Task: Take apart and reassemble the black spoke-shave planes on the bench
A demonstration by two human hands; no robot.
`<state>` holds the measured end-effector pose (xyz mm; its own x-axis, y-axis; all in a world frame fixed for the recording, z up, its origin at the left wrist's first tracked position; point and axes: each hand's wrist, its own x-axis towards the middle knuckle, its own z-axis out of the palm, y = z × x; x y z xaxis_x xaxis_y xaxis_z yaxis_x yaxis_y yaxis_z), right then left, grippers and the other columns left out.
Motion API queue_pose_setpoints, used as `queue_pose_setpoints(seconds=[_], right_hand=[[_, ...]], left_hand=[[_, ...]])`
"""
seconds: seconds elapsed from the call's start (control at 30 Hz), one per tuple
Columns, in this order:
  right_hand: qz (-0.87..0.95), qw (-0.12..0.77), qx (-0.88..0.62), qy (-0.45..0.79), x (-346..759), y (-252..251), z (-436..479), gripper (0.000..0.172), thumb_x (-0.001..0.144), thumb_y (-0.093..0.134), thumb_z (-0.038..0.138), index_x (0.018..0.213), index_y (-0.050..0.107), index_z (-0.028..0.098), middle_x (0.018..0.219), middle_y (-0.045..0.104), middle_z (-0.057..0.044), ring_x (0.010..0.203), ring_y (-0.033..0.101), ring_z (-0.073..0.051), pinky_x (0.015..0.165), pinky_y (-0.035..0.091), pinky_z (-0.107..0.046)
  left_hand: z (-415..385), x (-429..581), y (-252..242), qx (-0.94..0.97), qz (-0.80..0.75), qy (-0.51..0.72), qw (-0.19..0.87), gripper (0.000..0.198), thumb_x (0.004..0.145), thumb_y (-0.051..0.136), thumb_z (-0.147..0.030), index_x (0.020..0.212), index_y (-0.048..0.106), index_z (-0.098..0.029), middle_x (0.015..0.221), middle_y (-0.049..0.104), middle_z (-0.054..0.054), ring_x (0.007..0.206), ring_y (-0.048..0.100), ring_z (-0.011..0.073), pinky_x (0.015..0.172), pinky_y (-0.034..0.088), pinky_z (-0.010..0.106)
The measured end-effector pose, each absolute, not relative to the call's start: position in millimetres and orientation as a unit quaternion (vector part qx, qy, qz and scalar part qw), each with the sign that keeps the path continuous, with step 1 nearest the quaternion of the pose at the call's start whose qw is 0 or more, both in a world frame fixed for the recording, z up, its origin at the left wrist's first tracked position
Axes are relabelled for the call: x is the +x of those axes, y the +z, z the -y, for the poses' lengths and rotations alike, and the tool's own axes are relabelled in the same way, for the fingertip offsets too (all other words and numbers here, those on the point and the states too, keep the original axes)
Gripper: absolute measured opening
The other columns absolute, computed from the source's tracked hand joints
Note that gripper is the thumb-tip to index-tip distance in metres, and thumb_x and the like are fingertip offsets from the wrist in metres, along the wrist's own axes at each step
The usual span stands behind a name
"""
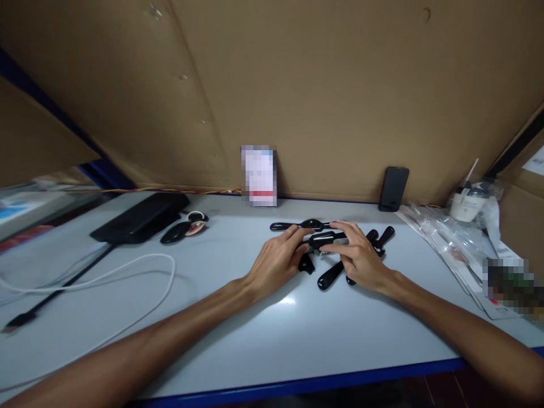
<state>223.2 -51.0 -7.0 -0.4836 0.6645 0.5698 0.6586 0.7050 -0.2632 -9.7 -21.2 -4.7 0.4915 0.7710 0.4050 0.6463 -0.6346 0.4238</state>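
Both my hands are at a glossy black tool (326, 240) with a shiny metal part on its underside; its exact kind I cannot make out. My left hand (276, 256) has its fingers closed around the left end. My right hand (360, 258) grips the other side with thumb and fingers. Right behind them lies another black-handled piece (280, 226), a rounded part at its middle. Below the hands are a small black piece (306, 263) and a thick black handle (330, 276). More black handles (386, 237) cross each other beside my right hand, partly hidden by it.
A phone with a lit, blurred screen (260, 177) and a dark phone (394, 188) lean against the cardboard wall (323, 102). Left are a black case (138, 218), keys with a black fob (176, 232) and a white cable (170, 277). Right are plastic packets (450, 249) and a bagged cup (467, 204).
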Motion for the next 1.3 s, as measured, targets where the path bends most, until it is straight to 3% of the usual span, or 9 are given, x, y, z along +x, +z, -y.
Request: queue_pose_setpoints(seconds=[0.17,0.4,0.63,0.97,1.13,1.3], right_hand=[[0.862,0.316,-0.396,0.006,222.9,-7.3,50.4,0.049,0.083,0.051,-0.005,0.111,0.077,0.025,0.144,0.055,-0.010,0.142,0.043,-0.029,0.112,0.046,-0.060],[0.852,0.359,-0.381,0.022,223.2,-8.6,48.4,0.032,0.083,0.051,-0.001,0.088,0.074,0.021,0.136,0.061,-0.012,0.136,0.049,-0.029,0.109,0.048,-0.059],[0.796,0.428,-0.425,-0.055,237.7,1.4,38.7,0.042,0.089,0.049,0.002,0.115,0.072,0.026,0.136,0.060,-0.011,0.133,0.050,-0.029,0.109,0.047,-0.059],[0.763,0.368,-0.514,-0.136,272.0,8.9,16.9,0.031,0.087,0.054,0.004,0.103,0.076,0.016,0.132,0.062,-0.018,0.127,0.052,-0.034,0.104,0.048,-0.054],[0.760,0.312,-0.564,-0.083,286.8,18.6,14.4,0.029,0.089,0.053,0.005,0.099,0.077,0.018,0.107,0.073,-0.012,0.111,0.060,-0.027,0.098,0.050,-0.042],[0.756,0.270,-0.593,-0.060,296.8,32.6,17.9,0.030,0.091,0.051,0.007,0.104,0.076,0.018,0.105,0.077,-0.009,0.102,0.067,-0.024,0.091,0.049,-0.035]], left_hand=[[19.6,-10.0,-4.6,0.856,-0.411,0.293,0.114,0.030,0.100,0.046,-0.022,0.128,0.059,-0.022,0.116,0.068,0.008,0.096,0.069,0.0256,0.079,0.055,0.039],[17.6,-10.7,-4.0,0.849,-0.418,0.305,0.104,0.029,0.098,0.048,-0.020,0.125,0.060,-0.024,0.113,0.068,0.007,0.093,0.067,0.0244,0.079,0.053,0.038],[-2.5,-21.6,7.7,0.828,-0.442,0.338,0.070,0.027,0.098,0.046,-0.025,0.120,0.063,-0.021,0.108,0.070,0.008,0.096,0.067,0.0270,0.081,0.052,0.039],[-42.8,-41.2,-12.0,0.784,-0.535,0.309,0.058,0.030,0.094,0.048,-0.025,0.118,0.065,-0.022,0.100,0.072,0.008,0.093,0.068,0.0275,0.080,0.051,0.037],[-55.6,-45.4,-19.0,0.790,-0.518,0.322,0.060,0.034,0.086,0.048,-0.018,0.114,0.068,-0.019,0.103,0.073,0.011,0.100,0.066,0.0308,0.089,0.053,0.044],[-59.3,-43.1,-23.8,0.815,-0.460,0.343,0.081,0.045,0.083,0.045,-0.017,0.120,0.069,-0.018,0.116,0.073,0.012,0.114,0.064,0.0323,0.102,0.051,0.049]])
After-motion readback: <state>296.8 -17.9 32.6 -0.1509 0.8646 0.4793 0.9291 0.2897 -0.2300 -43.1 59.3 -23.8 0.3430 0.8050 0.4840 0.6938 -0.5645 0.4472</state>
